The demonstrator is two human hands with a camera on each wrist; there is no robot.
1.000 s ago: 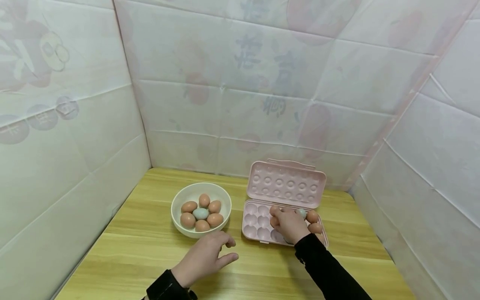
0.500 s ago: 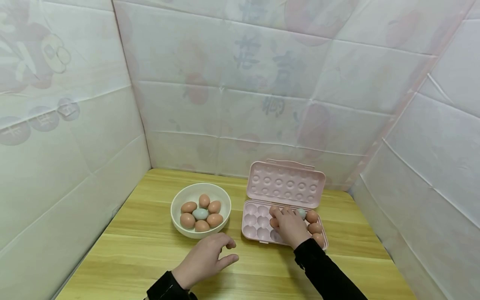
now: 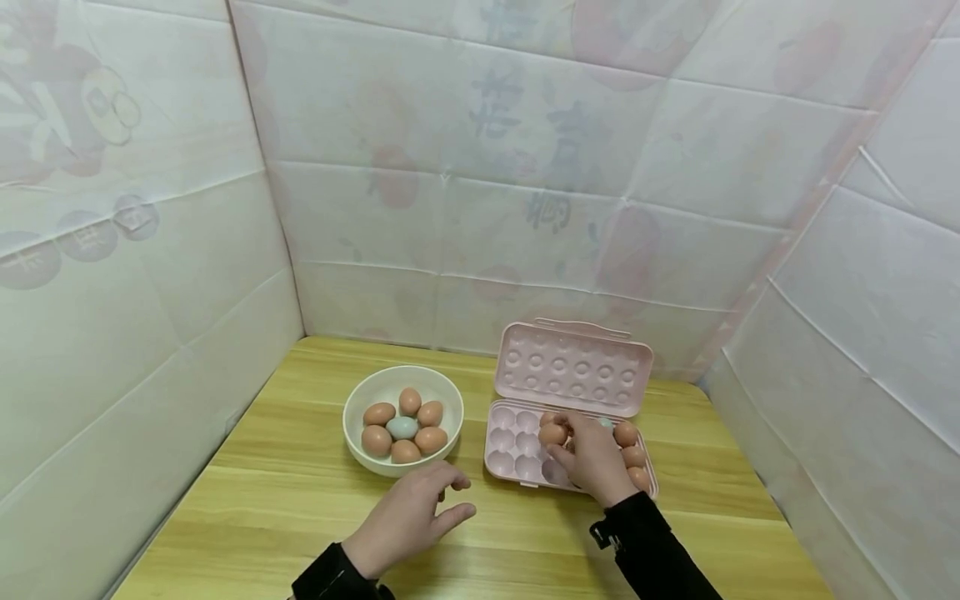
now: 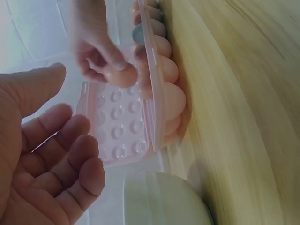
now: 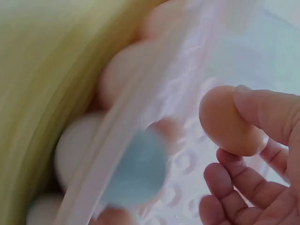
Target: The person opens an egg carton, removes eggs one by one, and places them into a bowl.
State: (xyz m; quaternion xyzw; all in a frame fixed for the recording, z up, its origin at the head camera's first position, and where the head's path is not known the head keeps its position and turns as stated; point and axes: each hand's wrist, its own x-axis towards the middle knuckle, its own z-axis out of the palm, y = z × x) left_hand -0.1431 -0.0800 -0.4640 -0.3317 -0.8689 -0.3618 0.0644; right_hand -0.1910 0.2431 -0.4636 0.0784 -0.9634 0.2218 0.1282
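Note:
My right hand (image 3: 596, 458) pinches a brown egg (image 5: 229, 119) between thumb and fingers, above the pink egg carton (image 3: 502, 439). In the left wrist view that egg (image 4: 123, 76) is raised over the carton's edge. The carton's left cups hold no eggs. Brown eggs and a pale blue-green egg (image 5: 138, 171) sit in its right part, some hidden behind my hand. My left hand (image 3: 408, 517) hovers over the table in front of the bowl, fingers loosely bent, holding nothing. A cream bowl (image 3: 356, 446) on the left contains several brown eggs and one blue-green egg (image 3: 402, 428).
The carton's lid (image 3: 573, 367) stands raised at the back, near the rear wall sheet (image 3: 465, 225). Wood-grain table (image 3: 247, 508) surrounds bowl and carton. Pale printed sheets enclose the table at left, back and right.
My right hand, earlier down among the eggs in the carton, has lifted with a brown egg in its fingers. My left hand and the bowl have stayed in place.

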